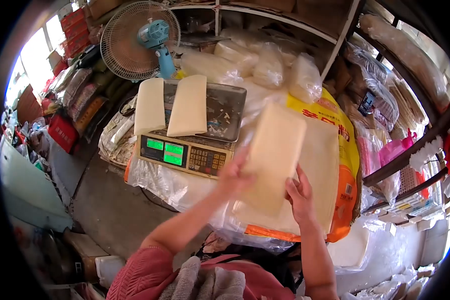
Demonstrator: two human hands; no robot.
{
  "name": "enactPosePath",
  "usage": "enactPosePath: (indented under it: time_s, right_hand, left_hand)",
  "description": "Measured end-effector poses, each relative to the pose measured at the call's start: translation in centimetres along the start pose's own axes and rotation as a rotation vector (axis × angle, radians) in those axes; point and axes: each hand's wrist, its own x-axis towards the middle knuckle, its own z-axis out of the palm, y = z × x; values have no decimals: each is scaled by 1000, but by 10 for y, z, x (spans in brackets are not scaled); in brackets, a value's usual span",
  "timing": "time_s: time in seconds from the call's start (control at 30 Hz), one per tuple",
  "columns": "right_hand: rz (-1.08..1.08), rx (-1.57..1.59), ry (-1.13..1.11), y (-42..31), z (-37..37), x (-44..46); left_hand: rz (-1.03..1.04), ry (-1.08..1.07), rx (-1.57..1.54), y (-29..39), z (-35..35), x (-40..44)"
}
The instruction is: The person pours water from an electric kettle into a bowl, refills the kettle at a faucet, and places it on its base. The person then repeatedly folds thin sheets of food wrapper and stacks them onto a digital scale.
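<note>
A folded cream-coloured sheet bundle [277,155] is held up between my two hands, tilted above a wider stack of similar thin sheets [319,185]. My left hand [235,172], slightly blurred, grips its left edge. On the lower right edge, my right hand [300,192] pinches the bundle between thumb and fingers. Two more folded bundles, one at the left [150,105] and one beside it [187,106], lie on the metal pan [230,107] of a digital scale [185,155]. Green digits glow on the scale's display, too small to read.
A fan [157,42] stands behind the scale. Clear plastic bags of pale goods [270,65] line the back. A yellow and orange printed sack [342,135] lies under the sheet stack. Crowded shelving [405,165] rises at the right, and red packages [62,130] sit at the left.
</note>
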Motion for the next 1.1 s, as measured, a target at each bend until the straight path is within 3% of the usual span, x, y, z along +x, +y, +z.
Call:
enactPosePath:
  time_s: [0.07, 0.1, 0.13, 0.17, 0.23, 0.33, 0.4, 0.43, 0.53, 0.63, 0.73, 0.87, 0.97, 1.0, 1.03, 1.1]
  right_hand:
    - [-124, -45, -105, -17, 25, 3]
    - [-109, -84, -129, -14, 26, 4]
    - [-95, -124, -150, -8, 23, 5]
    - [-81, -165, -171, -2, 19, 6]
    - [1, -157, -140, 16, 4, 4]
    - [89, -152, -71, 32, -17, -6]
    - [116, -161, -28, 37, -28, -12]
    - [121, -172, -10, 39, -34, -15]
    - [142, -166, 41, 38, -47, -27]
    - [143, -141, 74, 41, -64, -37]
    - [108, -161, 114, 47, -82, -50]
    - [89, -235, 159, 44, -83, -57]
    - [46, -509, 117, 43, -57, -61]
    - [6, -638, 92, 45, -47, -62]
    - [-266, -827, 19, 60, -43, -60]
    - [-462, -991, -124, 63, -23, -61]
  left_hand:
    - [199, 157, 104, 72, -40, 35]
    - [205, 148, 148, 94, -73, 54]
    - [84, 243, 150, 131, -82, 65]
    - [167, 242, 167, 134, -115, 86]
    - [73, 242, 155, 144, -163, 111]
    - [-170, 398, 382, 118, -211, 130]
    - [-132, 325, 403, 105, -228, 136]
    - [-118, 287, 411, 99, -233, 139]
    - [29, 499, 784, 88, -219, 143]
    - [-102, 454, 849, 92, -200, 139]
    - [-68, 402, 769, 81, -179, 136]
    - [-90, 287, 936, 80, -151, 129]
    - [89, 370, 1231, 68, -164, 138]
    - [245, 371, 1331, 76, -150, 127]
    - [410, 375, 1423, 84, -134, 113]
    - [670, 326, 1440, 86, -99, 76]
